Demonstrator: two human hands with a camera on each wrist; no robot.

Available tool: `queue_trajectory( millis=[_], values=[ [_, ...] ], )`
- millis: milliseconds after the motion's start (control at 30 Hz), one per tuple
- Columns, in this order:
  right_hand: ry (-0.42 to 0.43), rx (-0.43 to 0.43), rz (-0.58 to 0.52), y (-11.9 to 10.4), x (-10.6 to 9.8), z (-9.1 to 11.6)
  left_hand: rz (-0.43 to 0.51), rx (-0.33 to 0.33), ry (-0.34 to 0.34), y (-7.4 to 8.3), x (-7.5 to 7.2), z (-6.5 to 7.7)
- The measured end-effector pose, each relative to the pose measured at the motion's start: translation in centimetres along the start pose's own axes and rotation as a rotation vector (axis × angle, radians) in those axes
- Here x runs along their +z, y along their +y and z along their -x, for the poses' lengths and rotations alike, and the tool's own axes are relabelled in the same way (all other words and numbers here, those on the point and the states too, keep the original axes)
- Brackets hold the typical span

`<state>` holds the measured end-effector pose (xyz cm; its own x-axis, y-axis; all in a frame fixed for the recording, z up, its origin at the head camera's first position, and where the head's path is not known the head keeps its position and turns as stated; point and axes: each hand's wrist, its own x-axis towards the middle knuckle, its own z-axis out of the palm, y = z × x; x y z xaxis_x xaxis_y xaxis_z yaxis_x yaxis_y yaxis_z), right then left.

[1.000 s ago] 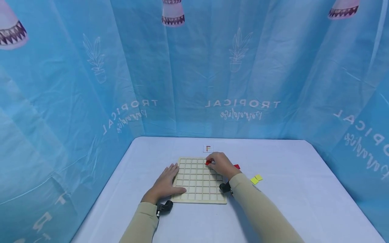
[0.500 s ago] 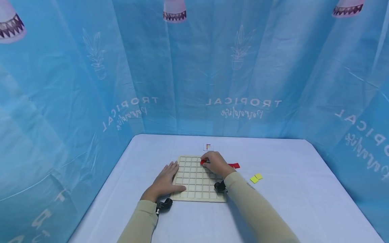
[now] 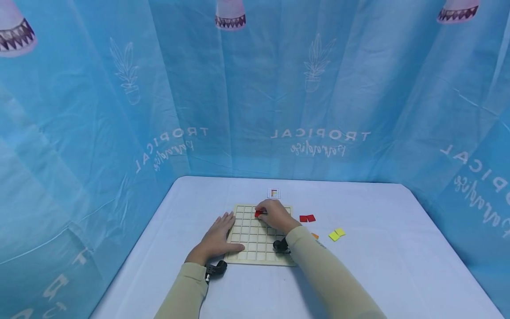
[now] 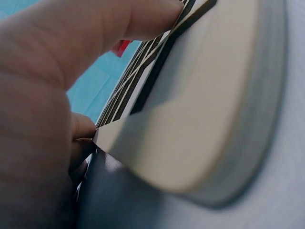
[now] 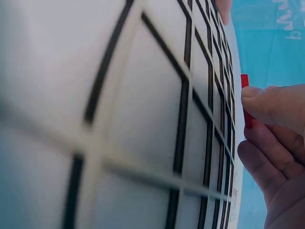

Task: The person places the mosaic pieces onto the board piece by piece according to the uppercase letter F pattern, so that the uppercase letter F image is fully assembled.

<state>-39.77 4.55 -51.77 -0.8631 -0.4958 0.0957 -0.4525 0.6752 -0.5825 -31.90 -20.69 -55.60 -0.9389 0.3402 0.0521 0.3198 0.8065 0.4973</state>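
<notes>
A pale wooden grid board (image 3: pixel 250 245) with raised lines lies on the white table. My left hand (image 3: pixel 215 237) rests along its left side, fingers spread and the thumb over the near left cells. In the left wrist view the thumb (image 4: pixel 143 19) lies over the board's edge near a rounded corner. Between thumb and fingers my right hand (image 3: pixel 276 215) pinches a red square tile (image 3: pixel 258 213) over the far rows of the board. The right wrist view shows that red tile (image 5: pixel 246 98) on edge, just above the grid.
Two red tiles (image 3: pixel 307 218) lie right of the board. Farther right are two yellow tiles (image 3: pixel 337 234), and an orange tile (image 3: pixel 315 236) is partly hidden by the right sleeve. Behind the board lies a small card (image 3: pixel 274 193) printed with a coloured grid. A blue curtain (image 3: pixel 255 97) surrounds the table.
My right hand has moved left over the board's far rows with the red tile, uncovering the two red tiles and the orange one. The left hand has stayed in place.
</notes>
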Motion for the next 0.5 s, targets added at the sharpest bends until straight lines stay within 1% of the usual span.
queue_trajectory(
  millis=[167, 367, 500],
  values=[
    [-0.002, -0.011, 0.022, -0.4, 0.6, -0.5, 0.007, -0.006, 0.003, -0.1, 0.0, 0.0],
    [-0.005, -0.019, 0.037, -0.1, 1.1, -0.8, 0.022, -0.003, -0.003, 0.1, -0.1, 0.1],
    [-0.007, -0.019, 0.042, -0.2, 1.3, -1.0, 0.016, -0.009, 0.002, 0.2, -0.1, 0.2]
  ],
)
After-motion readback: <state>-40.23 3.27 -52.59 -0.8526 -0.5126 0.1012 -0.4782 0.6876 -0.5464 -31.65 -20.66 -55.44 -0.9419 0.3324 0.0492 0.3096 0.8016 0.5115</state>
